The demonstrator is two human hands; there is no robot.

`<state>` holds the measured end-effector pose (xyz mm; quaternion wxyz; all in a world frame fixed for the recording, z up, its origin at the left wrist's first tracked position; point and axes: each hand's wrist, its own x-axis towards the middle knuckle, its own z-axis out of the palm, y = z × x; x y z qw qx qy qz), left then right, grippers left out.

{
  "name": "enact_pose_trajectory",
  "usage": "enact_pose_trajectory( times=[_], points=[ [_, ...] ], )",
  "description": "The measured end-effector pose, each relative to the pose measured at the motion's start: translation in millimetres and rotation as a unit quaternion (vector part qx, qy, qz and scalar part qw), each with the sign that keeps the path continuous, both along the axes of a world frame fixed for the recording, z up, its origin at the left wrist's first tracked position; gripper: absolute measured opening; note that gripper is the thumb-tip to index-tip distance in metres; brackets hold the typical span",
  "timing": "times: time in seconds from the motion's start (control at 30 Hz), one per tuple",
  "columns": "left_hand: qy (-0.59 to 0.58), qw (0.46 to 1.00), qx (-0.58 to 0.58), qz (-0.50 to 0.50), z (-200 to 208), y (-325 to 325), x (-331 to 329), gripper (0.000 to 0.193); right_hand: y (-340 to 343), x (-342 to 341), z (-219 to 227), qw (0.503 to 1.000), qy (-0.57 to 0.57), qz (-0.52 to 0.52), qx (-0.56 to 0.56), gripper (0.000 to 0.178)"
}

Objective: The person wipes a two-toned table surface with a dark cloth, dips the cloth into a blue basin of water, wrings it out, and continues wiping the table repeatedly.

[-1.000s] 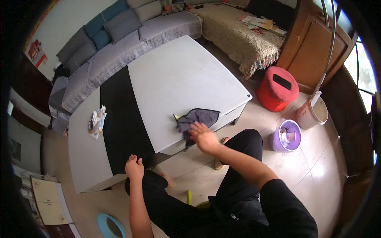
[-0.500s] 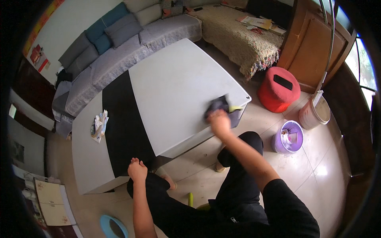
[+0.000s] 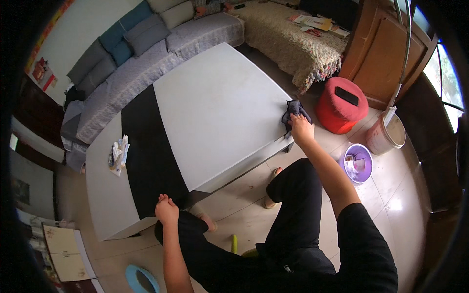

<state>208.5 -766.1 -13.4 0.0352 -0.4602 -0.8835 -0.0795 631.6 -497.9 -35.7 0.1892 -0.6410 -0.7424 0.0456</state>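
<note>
Cloth [image 3: 294, 108] shifted to right corner of table [image 3: 215, 107], held by right hand [image 3: 302, 129]; left hand [image 3: 167, 211] half-open, empty; wiping looks unfinished, extent unclear.

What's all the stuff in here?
cloth: one, dark grey, table corner
table: one, white with black band, centre
packet: one, mostly white, table's left
sofa: one, greyish cover, behind table
cushions: several, grey and teal, sofa
stool: one, red, right of table
phone-like object: one, black, on stool
buckets: two, purple and pinkish, floor at right
basin: one, light blue, floor lower left
woven cover: one, beige, upper right
right hand: one, bare, on cloth
left hand: one, bare, near table's front
legs: two, black trousers, lower middle
</note>
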Motion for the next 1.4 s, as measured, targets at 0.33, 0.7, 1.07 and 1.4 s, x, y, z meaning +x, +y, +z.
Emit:
enact_pose_trajectory(
  times=[0.33, 0.7, 1.07, 1.4],
  points=[
    [0.020, 1.000, 0.002, -0.008, -1.9, -8.5, -7.3, 0.027, -54.0, -43.7, 14.3, 0.980, -0.026, 0.169, -0.099, 0.036],
    [0.020, 0.999, 0.044, -0.005, -18.2, -7.0, -7.8, 0.027, -4.4, -7.4, -25.1, 0.996, -0.088, 0.029, -0.010, 0.049],
    [0.021, 0.997, 0.076, -0.010, -20.9, 0.0, -1.4, 0.025, 39.0, 0.7, -12.6, 0.989, -0.108, -0.090, -0.037, 0.057],
    [0.032, 0.999, 0.041, -0.007, -21.4, 1.3, -5.4, 0.026, 56.9, 24.2, -1.7, 0.990, -0.013, -0.092, -0.107, 0.054]
  ],
)
